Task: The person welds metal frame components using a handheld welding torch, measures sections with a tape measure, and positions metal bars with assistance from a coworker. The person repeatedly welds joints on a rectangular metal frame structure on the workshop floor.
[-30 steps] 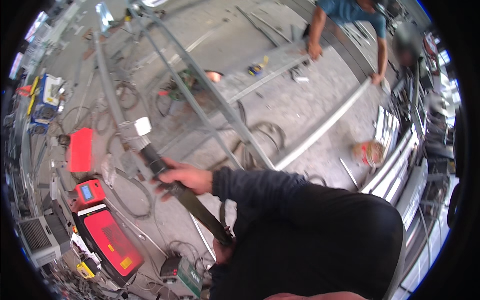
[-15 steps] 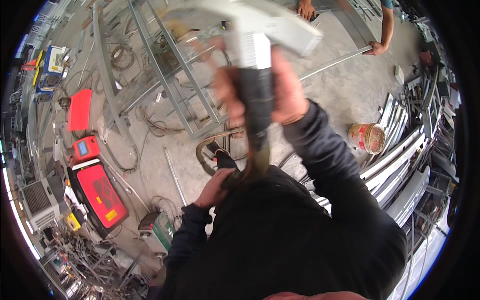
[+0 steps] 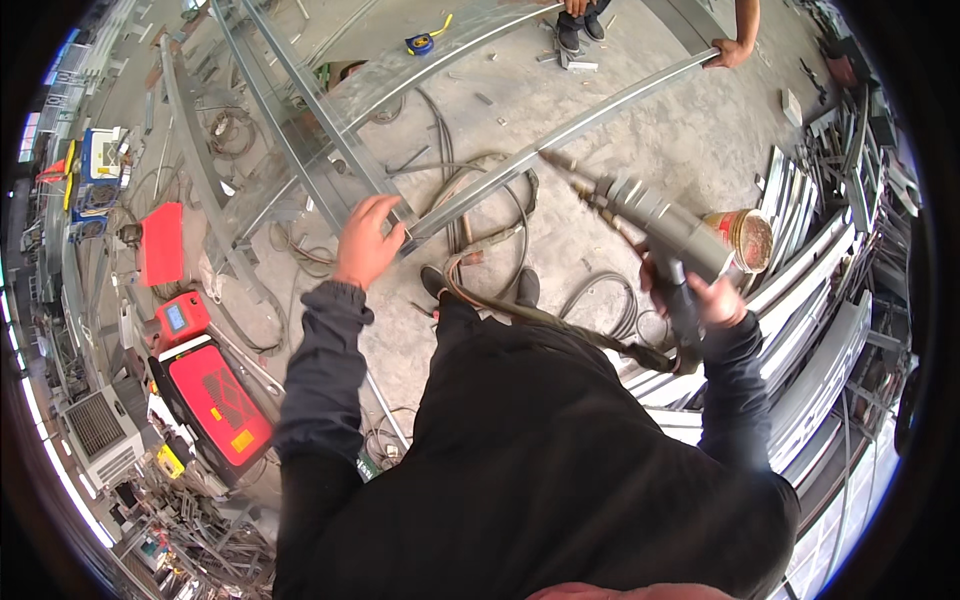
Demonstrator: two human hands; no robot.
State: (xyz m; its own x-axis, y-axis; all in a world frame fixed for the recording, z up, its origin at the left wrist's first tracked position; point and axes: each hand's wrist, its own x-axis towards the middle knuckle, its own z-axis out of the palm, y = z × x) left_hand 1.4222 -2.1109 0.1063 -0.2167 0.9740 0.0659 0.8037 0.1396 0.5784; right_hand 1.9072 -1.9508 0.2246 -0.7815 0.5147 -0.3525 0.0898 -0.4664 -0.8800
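My right hand [image 3: 705,298] is wrapped around the black handle of a grey welding gun [image 3: 665,222], held off to the right. Its narrow nozzle points up and left, toward a long metal bar [image 3: 580,125]. From the handle a thick dark hose [image 3: 560,322] runs left across my front. My left hand [image 3: 368,245] is open, fingers apart, by the corner where the bar's near end meets a metal frame [image 3: 300,115]; whether it touches cannot be made out. Another person's hand [image 3: 732,52] grips the bar's far end.
Cables and hoses [image 3: 470,190] loop over the concrete floor near my feet. A paint-stained bucket [image 3: 745,238] stands at right beside stacked metal profiles [image 3: 800,300]. A red machine [image 3: 215,400] is at left. A tape measure [image 3: 422,43] lies at the far side.
The welding gun has gone from close in front of me down to the right in my right hand. My left hand has left the hose and moved up to the frame corner. The bar now reaches the frame.
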